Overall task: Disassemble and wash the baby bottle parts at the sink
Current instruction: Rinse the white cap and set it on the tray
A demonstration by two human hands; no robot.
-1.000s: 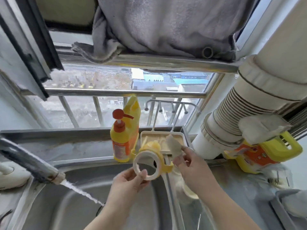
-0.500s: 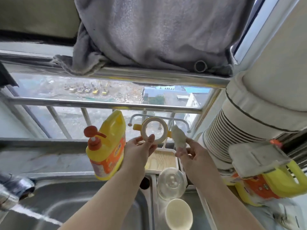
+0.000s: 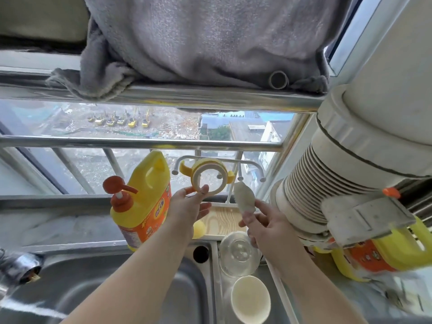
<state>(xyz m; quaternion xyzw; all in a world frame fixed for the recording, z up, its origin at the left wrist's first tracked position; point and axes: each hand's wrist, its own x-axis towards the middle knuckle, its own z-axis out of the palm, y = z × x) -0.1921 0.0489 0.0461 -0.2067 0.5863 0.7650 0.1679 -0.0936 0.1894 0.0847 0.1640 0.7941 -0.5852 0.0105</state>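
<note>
A yellow-and-cream bottle collar (image 3: 208, 176) and a translucent whitish teat (image 3: 244, 198) are being held; yellow-orange detergent jug (image 3: 146, 204), grey towel (image 3: 198, 43).

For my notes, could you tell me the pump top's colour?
Orange-red pump top, head view.

A single head-worn wide-angle camera is looking forward and slightly down from above the sink (image 3: 98, 288), facing the window (image 3: 140, 127) behind its far edge. It is sitting close: both forearms are rising from the bottom edge toward the middle. The sink's near edge is falling out of view. The wide lens is bending the window rails (image 3: 140, 142). No second view is sharing the scene.
</note>
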